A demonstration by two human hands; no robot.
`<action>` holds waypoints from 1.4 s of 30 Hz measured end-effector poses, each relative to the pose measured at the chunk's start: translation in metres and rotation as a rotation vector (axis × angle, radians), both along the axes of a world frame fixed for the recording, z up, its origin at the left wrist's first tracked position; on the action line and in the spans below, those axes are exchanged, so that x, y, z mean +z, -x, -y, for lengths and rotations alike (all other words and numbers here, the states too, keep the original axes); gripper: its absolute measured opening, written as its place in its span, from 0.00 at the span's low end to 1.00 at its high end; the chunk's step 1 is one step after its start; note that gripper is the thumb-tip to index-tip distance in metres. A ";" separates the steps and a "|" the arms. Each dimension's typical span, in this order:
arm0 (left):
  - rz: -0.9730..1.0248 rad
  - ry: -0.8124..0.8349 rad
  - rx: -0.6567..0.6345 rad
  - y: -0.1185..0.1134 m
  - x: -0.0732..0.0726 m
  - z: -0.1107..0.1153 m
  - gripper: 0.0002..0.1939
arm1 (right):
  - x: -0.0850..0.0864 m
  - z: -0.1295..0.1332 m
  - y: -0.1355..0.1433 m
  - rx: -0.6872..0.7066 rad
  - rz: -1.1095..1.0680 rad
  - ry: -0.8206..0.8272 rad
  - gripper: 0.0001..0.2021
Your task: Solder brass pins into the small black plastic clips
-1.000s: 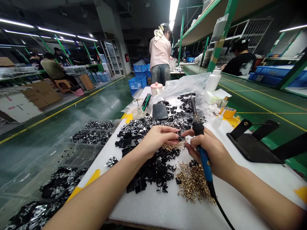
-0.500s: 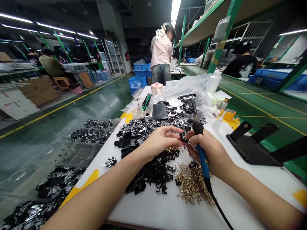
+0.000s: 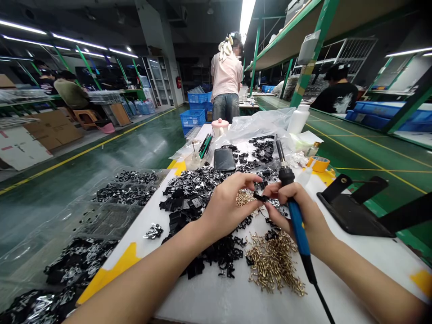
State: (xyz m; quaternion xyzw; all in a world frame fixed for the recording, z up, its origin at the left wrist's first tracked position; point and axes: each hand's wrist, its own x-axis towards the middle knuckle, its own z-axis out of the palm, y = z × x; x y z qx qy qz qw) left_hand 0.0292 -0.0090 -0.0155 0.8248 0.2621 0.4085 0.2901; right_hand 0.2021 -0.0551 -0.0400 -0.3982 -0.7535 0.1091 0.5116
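Note:
My right hand (image 3: 303, 207) is closed round a blue-handled soldering iron (image 3: 299, 227), its metal tip pointing up and away. Between that hand's thumb and fingertips sits a small black part (image 3: 259, 197). My left hand (image 3: 229, 198) is just left of this part, with thumb and index finger spread apart; whether the thumb tip touches the part I cannot tell. Below the hands lies a pile of brass-coloured bent pins (image 3: 275, 265). A heap of small black and silver parts (image 3: 189, 193) spreads behind and beneath my left hand.
A black metal stand (image 3: 357, 209) is at the right, near orange tape (image 3: 319, 164). Behind the heap are a dark phone-like slab (image 3: 224, 159), a pink-lidded cup (image 3: 220, 127) and a white bottle (image 3: 299, 119). Clear trays (image 3: 104, 220) line the left side. A person (image 3: 227, 76) stands beyond the table.
My left thumb and index finger have parted from around the black part, which stays at my right fingertips. The soldering iron has shifted slightly right and its tip leans less upright.

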 end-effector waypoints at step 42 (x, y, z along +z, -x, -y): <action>0.189 0.307 0.157 0.013 -0.006 -0.029 0.08 | 0.011 0.004 -0.015 0.036 -0.168 0.284 0.09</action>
